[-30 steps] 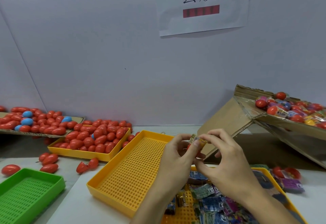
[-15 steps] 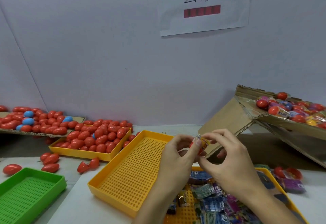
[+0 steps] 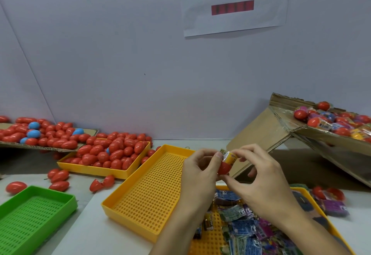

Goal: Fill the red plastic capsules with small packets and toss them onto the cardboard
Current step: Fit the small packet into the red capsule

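We hold the red capsule half [image 3: 223, 168] in our left hand [image 3: 200, 171], open end up and tilted right. Our right hand [image 3: 261, 180] pinches the small packet [image 3: 228, 156] standing in its mouth. The cardboard [image 3: 281, 132] lies up and right, nearer our right hand.

One camera sits on the person's head. It looks forward and down, close above the left hand [image 3: 200, 174] and right hand [image 3: 263, 184], with the wall [image 3: 120, 64] far behind them.
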{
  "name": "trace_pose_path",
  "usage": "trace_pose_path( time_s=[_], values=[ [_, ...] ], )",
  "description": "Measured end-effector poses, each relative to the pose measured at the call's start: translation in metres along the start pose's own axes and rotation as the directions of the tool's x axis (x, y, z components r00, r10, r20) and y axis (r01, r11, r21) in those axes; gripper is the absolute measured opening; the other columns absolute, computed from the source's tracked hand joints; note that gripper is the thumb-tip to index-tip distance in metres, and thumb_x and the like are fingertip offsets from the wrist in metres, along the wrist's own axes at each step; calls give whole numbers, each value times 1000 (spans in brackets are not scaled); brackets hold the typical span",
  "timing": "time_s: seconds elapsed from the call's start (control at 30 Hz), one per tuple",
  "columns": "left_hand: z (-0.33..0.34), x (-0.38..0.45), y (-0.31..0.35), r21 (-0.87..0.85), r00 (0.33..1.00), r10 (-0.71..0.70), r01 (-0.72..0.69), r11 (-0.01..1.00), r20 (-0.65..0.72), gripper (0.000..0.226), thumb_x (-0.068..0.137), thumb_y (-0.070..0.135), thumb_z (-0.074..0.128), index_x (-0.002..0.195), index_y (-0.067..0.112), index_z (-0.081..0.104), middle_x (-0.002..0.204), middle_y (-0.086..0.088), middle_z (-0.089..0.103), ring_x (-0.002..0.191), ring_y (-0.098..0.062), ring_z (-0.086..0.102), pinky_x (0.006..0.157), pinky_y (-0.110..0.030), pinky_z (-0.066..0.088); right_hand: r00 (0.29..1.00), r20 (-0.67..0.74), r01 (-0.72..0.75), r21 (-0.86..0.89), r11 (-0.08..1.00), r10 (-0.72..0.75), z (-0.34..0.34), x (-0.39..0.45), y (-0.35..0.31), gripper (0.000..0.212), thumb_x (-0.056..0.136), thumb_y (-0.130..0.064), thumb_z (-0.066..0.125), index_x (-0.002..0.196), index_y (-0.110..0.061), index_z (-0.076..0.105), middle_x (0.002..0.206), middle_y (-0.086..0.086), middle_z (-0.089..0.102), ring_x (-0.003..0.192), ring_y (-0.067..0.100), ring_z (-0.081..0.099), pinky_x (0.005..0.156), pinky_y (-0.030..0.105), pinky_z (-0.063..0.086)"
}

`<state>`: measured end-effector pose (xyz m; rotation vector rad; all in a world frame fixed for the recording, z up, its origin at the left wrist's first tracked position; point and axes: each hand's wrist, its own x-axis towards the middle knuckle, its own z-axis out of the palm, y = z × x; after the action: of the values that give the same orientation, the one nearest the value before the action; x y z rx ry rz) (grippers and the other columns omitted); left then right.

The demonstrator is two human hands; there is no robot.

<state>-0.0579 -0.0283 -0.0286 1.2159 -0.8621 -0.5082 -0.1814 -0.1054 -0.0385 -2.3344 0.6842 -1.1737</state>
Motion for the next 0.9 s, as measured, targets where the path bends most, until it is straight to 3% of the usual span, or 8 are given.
trace_pose_path(
  time_s=[0.23, 0.63, 0.73, 0.9],
  values=[
    [0, 0, 0, 63, 999, 37, -35, 997, -32, 16, 94, 14, 66, 82, 19, 74, 77, 2, 73, 81, -17, 71, 74, -36, 62, 1000, -2, -5, -17, 1000, 4, 1, 1, 0, 53, 73, -48, 78, 119, -28, 64, 104, -29, 49, 108, -12, 45, 74, 8, 39],
    [2, -3, 2, -50, 999, -19, 20, 999, 29, 12, 94, 12, 65, 88, 18, 73, 84, -5, 76, 86, -20, 74, 72, -29, 61, 998, -30, -56, 35, 998, 57, 1, 1, 2, 42, 76, -40, 80, 114, -38, 61, 104, -25, 55, 102, -6, 49, 72, 14, 39],
    [2, -3, 1, -62, 999, -28, 31, 998, 44, 5, 91, 19, 69, 92, 16, 73, 87, -6, 76, 88, -20, 74, 75, -32, 62, 997, -36, -60, 41, 997, 62, 0, 1, 2, 42, 76, -39, 80, 114, -36, 63, 104, -23, 56, 102, -5, 50, 72, 14, 39],
    [1, -3, -1, -36, 998, -22, 24, 999, 59, 16, 86, 20, 75, 98, 11, 70, 91, -8, 76, 87, -21, 75, 77, -37, 62, 997, -46, -54, 50, 997, 56, 0, 0, 2, 39, 76, -35, 81, 111, -35, 65, 102, -24, 57, 101, -2, 53, 71, 12, 40]
  ],
)
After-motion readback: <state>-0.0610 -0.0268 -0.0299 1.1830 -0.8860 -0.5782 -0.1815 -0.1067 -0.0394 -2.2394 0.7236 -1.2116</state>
